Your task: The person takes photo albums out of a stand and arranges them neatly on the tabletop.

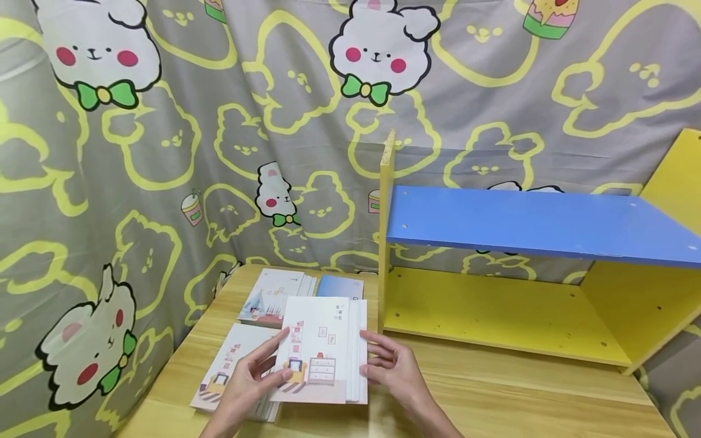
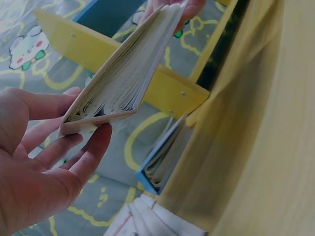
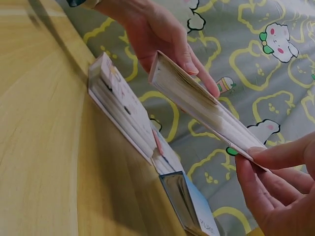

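Observation:
With both hands I hold a white photo album (image 1: 323,347) above the table, its cover printed with a yellow armchair and a white chest of drawers. My left hand (image 1: 254,377) grips its left side, thumb on the front cover. At the right edge, my right hand (image 1: 397,371) pinches it between thumb and fingers. Thick bunched pages (image 2: 123,73) show between the album's covers in the left wrist view. Below and left of it lies a similar white album (image 1: 224,359) on the table. Behind lie another white album (image 1: 274,292) and a blue one (image 1: 339,286), partly hidden.
The wooden table (image 1: 493,401) stretches under my hands to the right. On its right side stands a shelf unit with a blue upper board (image 1: 526,219), a yellow lower board (image 1: 482,310) and yellow side panels. A patterned grey curtain (image 1: 306,201) hangs behind and left.

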Demonstrator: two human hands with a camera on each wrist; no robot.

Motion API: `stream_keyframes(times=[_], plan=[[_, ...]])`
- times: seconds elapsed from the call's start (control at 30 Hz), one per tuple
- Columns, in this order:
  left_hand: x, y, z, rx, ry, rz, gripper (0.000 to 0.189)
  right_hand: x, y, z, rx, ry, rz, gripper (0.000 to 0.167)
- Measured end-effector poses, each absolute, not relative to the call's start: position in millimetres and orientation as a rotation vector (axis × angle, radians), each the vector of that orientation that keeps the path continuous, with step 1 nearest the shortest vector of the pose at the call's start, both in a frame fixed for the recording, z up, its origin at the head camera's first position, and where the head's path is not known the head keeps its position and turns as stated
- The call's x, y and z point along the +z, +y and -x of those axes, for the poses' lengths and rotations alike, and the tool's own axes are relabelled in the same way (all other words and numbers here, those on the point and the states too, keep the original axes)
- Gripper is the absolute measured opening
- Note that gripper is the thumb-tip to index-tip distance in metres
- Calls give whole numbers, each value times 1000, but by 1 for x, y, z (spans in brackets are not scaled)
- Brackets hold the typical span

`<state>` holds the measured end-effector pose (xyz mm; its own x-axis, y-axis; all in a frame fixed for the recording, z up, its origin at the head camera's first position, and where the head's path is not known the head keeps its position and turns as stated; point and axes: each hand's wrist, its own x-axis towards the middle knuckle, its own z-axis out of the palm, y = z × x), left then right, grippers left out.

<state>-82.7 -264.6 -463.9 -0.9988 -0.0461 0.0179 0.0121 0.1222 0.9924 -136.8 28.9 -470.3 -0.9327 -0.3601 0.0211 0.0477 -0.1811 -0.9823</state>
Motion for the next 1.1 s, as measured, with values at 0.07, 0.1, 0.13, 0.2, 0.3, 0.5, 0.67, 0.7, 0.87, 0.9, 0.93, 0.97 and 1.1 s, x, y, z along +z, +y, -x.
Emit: stream_keyframes(times=[0.07,0.1,0.13,0.2,0.3,0.5,0.67,0.7,0.87,0.9,0.93,0.97,1.1], plan=[[-466,-263,82,-2027,-2332,-40,69,-473,29,137,-2200,1821,364,65],[-467,-263,82,-2014,-2337,-35,68,-474,29,137,-2200,1822,364,65],[-468,-263,81,-2004,-2341,-29,67,-475,29,137,-2200,1821,368,66],[-470,-264,82,-1988,-2346,-9,66,-477,29,137,-2197,1822,373,66],[-472,-265,82,-1965,-2360,11,66,-480,28,138,-2188,1828,372,65],[-475,-266,82,-1939,-2389,-13,67,-484,26,138,-2167,1851,370,65],[-478,-267,84,-2012,-2369,-13,69,-488,26,138,-2139,1878,366,67],[-479,-267,84,-2027,-2362,-10,70,-488,26,137,-2133,1887,364,67],[-485,-268,84,-2061,-2358,57,73,-492,26,138,-2085,1934,355,66],[-486,-268,84,-2062,-2359,67,73,-492,26,138,-2081,1934,355,66],[-487,-268,84,-2066,-2360,72,73,-493,26,138,-2077,1933,354,66],[-488,-268,84,-2070,-2358,71,72,-493,26,138,-2077,1930,357,65],[-488,-267,84,-2070,-2380,7,71,-495,26,138,-2072,1925,363,65]])
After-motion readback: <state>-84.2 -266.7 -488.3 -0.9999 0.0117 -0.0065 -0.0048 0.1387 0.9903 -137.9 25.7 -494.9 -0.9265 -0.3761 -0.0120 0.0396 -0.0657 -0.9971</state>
